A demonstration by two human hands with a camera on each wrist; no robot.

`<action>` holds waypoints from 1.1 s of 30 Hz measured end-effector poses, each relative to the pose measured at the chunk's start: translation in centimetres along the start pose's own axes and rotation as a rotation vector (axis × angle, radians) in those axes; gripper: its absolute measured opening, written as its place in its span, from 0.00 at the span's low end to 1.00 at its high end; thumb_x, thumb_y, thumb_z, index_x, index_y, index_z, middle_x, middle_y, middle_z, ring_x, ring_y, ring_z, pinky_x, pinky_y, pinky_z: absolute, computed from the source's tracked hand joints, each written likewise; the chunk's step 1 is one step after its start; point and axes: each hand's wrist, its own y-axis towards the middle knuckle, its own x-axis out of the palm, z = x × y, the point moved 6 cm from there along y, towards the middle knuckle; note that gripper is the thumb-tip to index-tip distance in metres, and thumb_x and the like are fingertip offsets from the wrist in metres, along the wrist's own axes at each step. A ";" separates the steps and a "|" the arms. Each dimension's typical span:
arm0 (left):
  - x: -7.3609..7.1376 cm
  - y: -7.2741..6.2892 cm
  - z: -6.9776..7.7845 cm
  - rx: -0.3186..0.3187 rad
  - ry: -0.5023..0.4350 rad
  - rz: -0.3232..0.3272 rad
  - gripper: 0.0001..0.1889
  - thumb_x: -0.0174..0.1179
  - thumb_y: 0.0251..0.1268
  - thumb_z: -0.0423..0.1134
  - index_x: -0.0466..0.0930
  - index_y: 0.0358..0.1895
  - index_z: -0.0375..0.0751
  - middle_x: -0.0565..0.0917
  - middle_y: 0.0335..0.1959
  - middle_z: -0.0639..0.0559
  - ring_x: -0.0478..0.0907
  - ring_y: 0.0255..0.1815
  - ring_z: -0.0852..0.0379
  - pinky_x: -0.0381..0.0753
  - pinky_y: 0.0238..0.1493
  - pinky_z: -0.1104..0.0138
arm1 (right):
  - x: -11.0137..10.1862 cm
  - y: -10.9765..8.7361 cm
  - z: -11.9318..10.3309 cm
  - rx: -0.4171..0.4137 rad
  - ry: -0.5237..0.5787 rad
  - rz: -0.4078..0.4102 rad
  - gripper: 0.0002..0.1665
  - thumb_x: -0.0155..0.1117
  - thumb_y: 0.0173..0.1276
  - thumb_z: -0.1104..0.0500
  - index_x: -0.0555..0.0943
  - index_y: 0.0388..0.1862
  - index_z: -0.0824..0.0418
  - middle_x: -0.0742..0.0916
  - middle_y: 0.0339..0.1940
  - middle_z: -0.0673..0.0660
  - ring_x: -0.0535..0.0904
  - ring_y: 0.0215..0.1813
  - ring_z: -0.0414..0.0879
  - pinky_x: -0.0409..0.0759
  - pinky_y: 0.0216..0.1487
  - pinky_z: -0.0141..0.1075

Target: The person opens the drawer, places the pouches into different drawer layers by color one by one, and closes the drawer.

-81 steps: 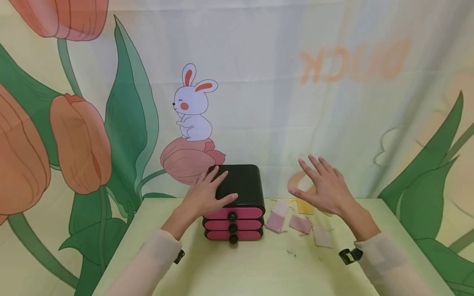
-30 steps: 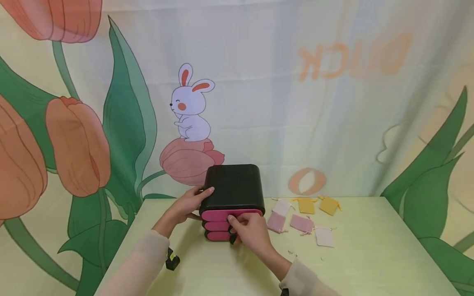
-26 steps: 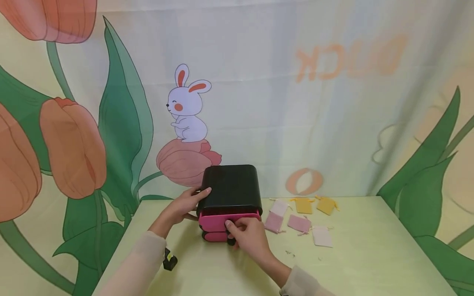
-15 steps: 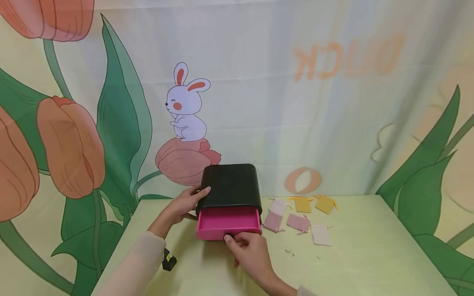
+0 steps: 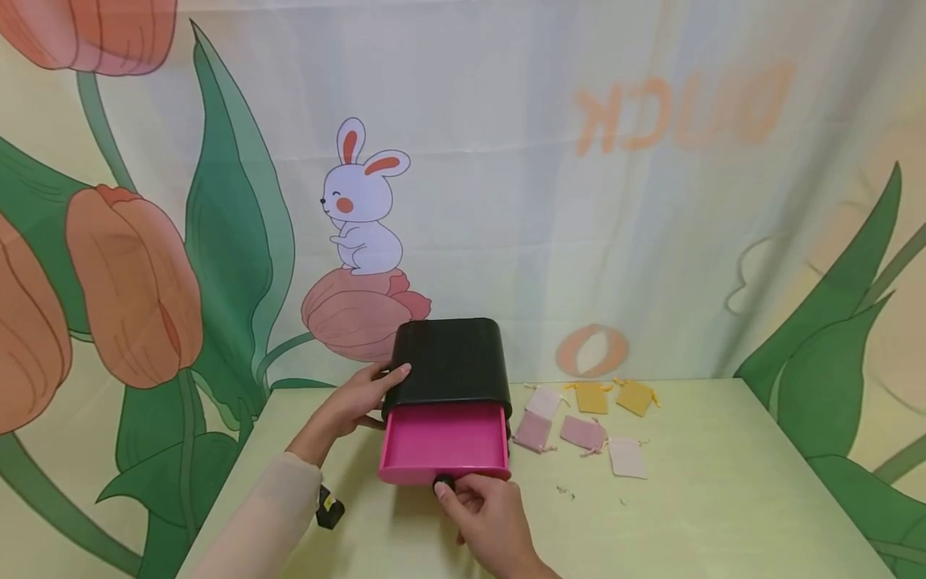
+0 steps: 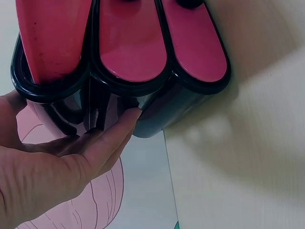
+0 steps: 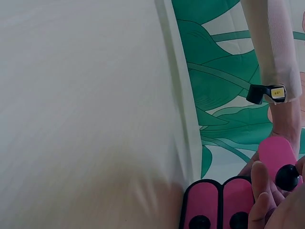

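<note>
A black mini drawer cabinet (image 5: 450, 362) with three pink drawers stands on the table. Its top drawer (image 5: 444, 438) is pulled well out toward the person and has a bare pink floor. My left hand (image 5: 358, 402) holds the cabinet's left side, thumb over the top edge and fingers along the wall, as the left wrist view shows. With thumb and fingers, my right hand (image 5: 492, 515) pinches the round black knob (image 5: 444, 484) of that top drawer. In the right wrist view the two lower drawers (image 7: 202, 202) are closed, their black knobs showing.
Right of the cabinet lie several small drawstring pouches: yellow ones (image 5: 592, 399), pink ones (image 5: 583, 434) and pale ones (image 5: 628, 458). Small dark bits (image 5: 566, 492) are scattered nearer the front on the pale table (image 5: 694, 498). A printed curtain (image 5: 492, 201) hangs behind.
The right hand has come from above the pouches to the top drawer's knob and drawn the drawer out toward the person. The left hand has settled from over the cabinet onto its left side.
</note>
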 end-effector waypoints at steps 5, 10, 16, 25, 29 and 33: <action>-0.3 -0.2 0.1 0.009 0.007 0.009 0.44 0.56 0.79 0.63 0.52 0.85 0.40 0.67 0.77 0.30 0.71 0.71 0.22 0.87 0.52 0.39 | 0.2 0.1 0.3 0.004 0.001 -0.078 0.19 0.70 0.75 0.42 0.90 0.39 0.56 0.88 0.24 0.47 0.83 0.18 0.47 0.77 0.22 0.31; -0.3 -0.1 0.0 0.007 -0.004 0.018 0.44 0.57 0.79 0.63 0.53 0.84 0.40 0.68 0.77 0.30 0.72 0.70 0.24 0.87 0.52 0.39 | -0.8 -0.1 0.8 -0.064 -0.055 -0.232 0.17 0.68 0.77 0.42 0.89 0.37 0.52 0.88 0.24 0.47 0.84 0.20 0.47 0.77 0.22 0.31; -0.3 -0.1 0.1 0.000 -0.006 0.015 0.46 0.57 0.77 0.64 0.52 0.85 0.39 0.67 0.77 0.30 0.71 0.71 0.23 0.88 0.51 0.40 | -4.8 0.1 3.1 -0.151 -0.184 -0.418 0.09 0.70 0.77 0.49 0.90 0.38 0.51 0.90 0.28 0.46 0.85 0.22 0.46 0.81 0.23 0.31; -0.5 0.1 0.0 -0.003 0.002 0.031 0.46 0.58 0.76 0.64 0.53 0.85 0.41 0.68 0.77 0.31 0.72 0.71 0.24 0.88 0.50 0.41 | -10.8 4.8 6.2 -0.355 -0.546 -0.205 0.03 0.77 0.69 0.57 0.89 0.36 0.52 0.85 0.30 0.39 0.80 0.33 0.35 0.81 0.34 0.30; -0.2 0.1 0.0 -0.007 0.002 0.028 0.45 0.58 0.76 0.64 0.54 0.84 0.42 0.69 0.76 0.32 0.72 0.71 0.24 0.88 0.51 0.41 | -12.0 7.2 7.6 -0.321 -0.639 -0.098 0.05 0.79 0.66 0.59 0.90 0.37 0.57 0.85 0.33 0.46 0.82 0.38 0.45 0.81 0.38 0.35; -0.2 0.2 -0.4 -0.012 -0.005 0.030 0.45 0.59 0.76 0.64 0.55 0.84 0.43 0.70 0.76 0.32 0.72 0.71 0.24 0.88 0.51 0.40 | -12.2 9.0 9.2 -0.218 -0.709 -0.048 0.07 0.80 0.66 0.59 0.90 0.39 0.58 0.85 0.37 0.51 0.81 0.45 0.51 0.83 0.45 0.42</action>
